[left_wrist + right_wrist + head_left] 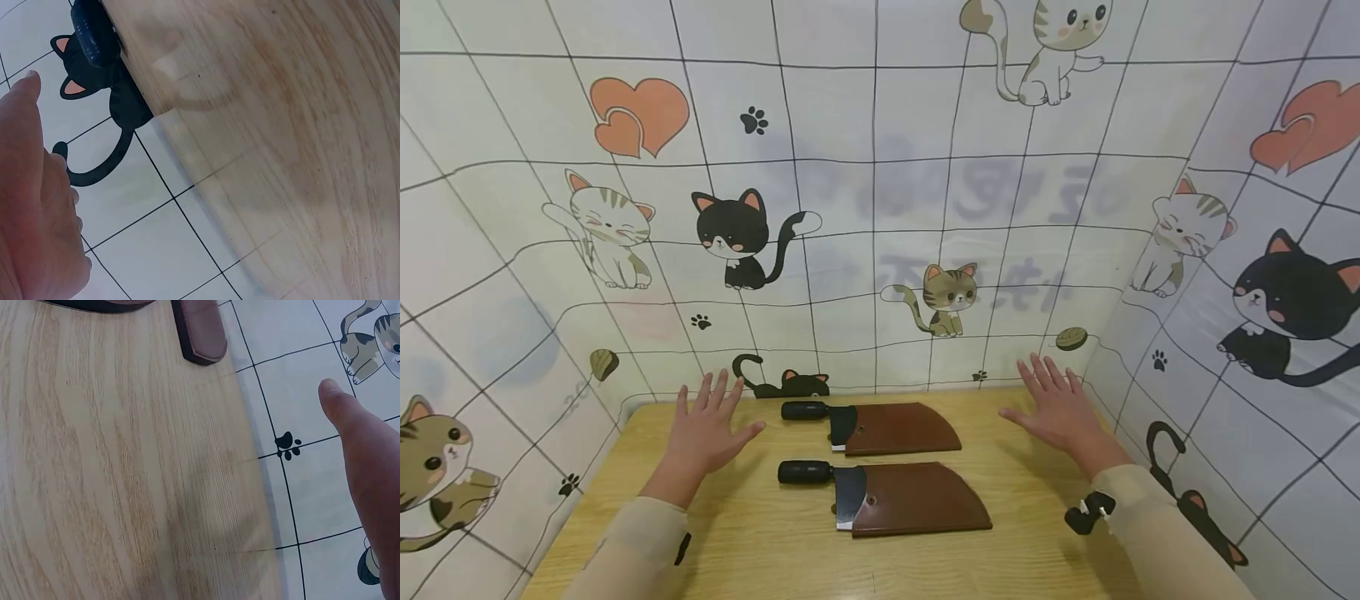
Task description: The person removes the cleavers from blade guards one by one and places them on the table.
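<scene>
Pale sleeves (625,554) extend over a wooden table (910,575), where a nearer cleaver (850,496) and a farther cleaver (843,427) lie in brown sheaths (928,500), handles (805,472) pointing left. The left hand (703,437) and right hand (1060,412) flank them, touching neither, fingers straight and spread wide.

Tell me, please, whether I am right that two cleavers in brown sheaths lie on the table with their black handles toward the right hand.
Not quite: the head view shows the black handles toward the left hand, not the right hand. The two brown-sheathed cleavers do lie on the table.
</scene>
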`<state>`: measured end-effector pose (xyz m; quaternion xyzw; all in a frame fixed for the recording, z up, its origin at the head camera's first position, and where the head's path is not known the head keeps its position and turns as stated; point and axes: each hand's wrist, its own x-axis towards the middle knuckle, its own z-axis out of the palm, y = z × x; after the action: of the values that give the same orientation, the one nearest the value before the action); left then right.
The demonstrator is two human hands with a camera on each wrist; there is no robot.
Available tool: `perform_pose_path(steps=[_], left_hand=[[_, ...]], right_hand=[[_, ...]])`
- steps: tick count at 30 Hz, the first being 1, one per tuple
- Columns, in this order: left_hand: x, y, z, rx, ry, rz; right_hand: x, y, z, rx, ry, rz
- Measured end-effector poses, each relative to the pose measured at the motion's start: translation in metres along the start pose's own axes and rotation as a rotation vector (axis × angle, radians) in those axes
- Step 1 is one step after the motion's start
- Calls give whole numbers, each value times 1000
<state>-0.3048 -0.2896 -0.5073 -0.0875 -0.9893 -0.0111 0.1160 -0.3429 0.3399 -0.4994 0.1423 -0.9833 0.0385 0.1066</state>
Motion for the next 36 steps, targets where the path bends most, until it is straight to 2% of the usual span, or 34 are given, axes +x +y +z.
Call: perform_pose_path(steps=[5,14,18,26,32,36], left_hand=[[0,2,0,-11,9,7],[-5,8,0,-24,22,34],[-11,15,-2,-40,36,53],[-16,35,7,-54,85,124],[-17,49,13,-65,71,169],[-19,58,17,-83,56,197]], right_hand=[[-2,-1,1,-19,-1,-22],[-15,-12,3,38,57,-75],[-20,-21,6,43,55,-95],[-27,-46,14,88,112,-170],[-35,-66,20,123,121,-216],[-40,-77,23,199,105,-229]])
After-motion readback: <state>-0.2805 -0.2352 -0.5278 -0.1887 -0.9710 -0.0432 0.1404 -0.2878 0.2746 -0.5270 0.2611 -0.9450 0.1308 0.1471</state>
